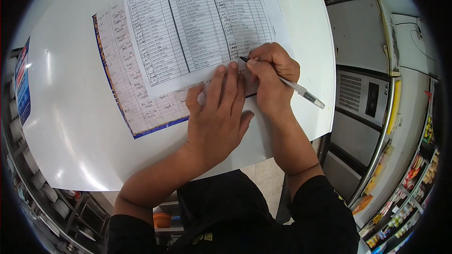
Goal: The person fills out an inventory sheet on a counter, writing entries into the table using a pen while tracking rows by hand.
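Observation:
A printed list sheet (202, 33) with columns of items and handwritten marks lies on top of a larger handwritten chart (141, 113) edged in blue tape. My right hand (273, 75) grips a pen (303, 91), its dark tip on the lower part of the sheet's right-hand column. Beside it, my left hand (219, 101) lies flat with fingers spread, the fingertips pressing on the bottom edge of the sheet. The left palm rests over the chart's lower edge and the table.
Both papers lie on a glossy white table (70, 127). To the right stands a metal refrigerator-like unit (360, 94), with shelves of colourful packets (400, 211) beyond. Stacked plates (56, 202) sit on a rack at the lower left. An orange container (162, 220) shows below the table.

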### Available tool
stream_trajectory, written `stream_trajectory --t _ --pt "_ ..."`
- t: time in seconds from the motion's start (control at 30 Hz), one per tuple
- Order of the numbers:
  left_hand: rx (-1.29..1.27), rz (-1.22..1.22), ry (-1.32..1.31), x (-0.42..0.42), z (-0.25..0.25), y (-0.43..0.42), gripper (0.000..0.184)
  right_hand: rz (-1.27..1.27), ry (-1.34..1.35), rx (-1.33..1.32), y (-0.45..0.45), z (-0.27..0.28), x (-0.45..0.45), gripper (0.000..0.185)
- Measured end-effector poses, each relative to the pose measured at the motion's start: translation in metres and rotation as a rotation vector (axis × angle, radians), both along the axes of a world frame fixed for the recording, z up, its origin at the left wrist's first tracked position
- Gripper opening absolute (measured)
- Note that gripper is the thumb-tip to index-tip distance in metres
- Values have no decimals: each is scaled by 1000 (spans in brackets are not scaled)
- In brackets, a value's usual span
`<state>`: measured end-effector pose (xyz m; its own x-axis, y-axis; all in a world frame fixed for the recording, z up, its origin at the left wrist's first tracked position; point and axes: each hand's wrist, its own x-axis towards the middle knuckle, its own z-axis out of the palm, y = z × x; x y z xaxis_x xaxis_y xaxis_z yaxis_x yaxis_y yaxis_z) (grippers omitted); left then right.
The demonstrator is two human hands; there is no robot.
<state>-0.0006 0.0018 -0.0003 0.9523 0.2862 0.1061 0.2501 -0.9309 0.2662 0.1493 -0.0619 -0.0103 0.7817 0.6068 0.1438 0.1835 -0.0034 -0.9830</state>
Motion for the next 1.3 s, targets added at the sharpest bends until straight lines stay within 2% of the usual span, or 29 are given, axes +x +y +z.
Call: stream_trajectory --t 0.1,0.2,0.23,0.3,0.33,0.37,0.43,0.47,0.5,0.57,0.6,0.7,0.77,0.93,1.03,1.1,1.13,1.2,1.3 --pt "-22 -14 -51 2 0 2 68 26 -58 -5 1 1 2 10" --pt "-12 -13 -12 1 6 2 69 -39 276 178 1 7 5 7" --pt "5 -7 -25 0 7 1 69 -29 264 194 3 12 6 7" --pt "40 -20 5 -2 9 0 69 -243 115 117 8 23 7 17" --pt "76 -10 18 -1 11 -2 69 -224 -14 31 2 20 12 35" --pt "89 -2 12 -2 10 -3 69 -217 -19 45 3 21 15 35" --pt "121 -2 -2 -5 11 -5 69 -310 -339 -136 5 22 17 47" --pt "119 11 -8 -6 14 -7 67 -255 -372 -237 0 18 18 60" --pt "129 21 -13 -7 16 -7 67 -248 -377 -224 0 20 18 60" --pt "9 6 11 -8 20 -8 65 -148 -668 -521 1 22 17 64" --pt "-7 17 17 -8 19 -8 62 -98 -573 -520 1 22 15 65" --pt "90 5 -120 -6 17 -4 60 -80 -667 -582 2 22 14 64" --pt "100 -8 -137 -6 17 -5 59 -61 -693 -531 2 21 15 59" --pt "-30 -104 -196 -6 17 -9 61 -29 -625 -412 0 26 14 54" --pt "-55 -50 -130 -2 25 -3 64 98 -655 -357 -5 35 15 51" --pt "-65 -28 -57 -1 28 2 71 67 -428 -321 -14 37 13 51" --pt "-94 -39 -13 -2 26 5 74 33 -375 -286 -18 33 14 46" --pt "-120 -66 50 -5 26 7 82 24 -363 -211 -18 32 15 43" --pt "-178 -97 48 -8 34 12 81 66 -321 -125 -16 32 24 33"
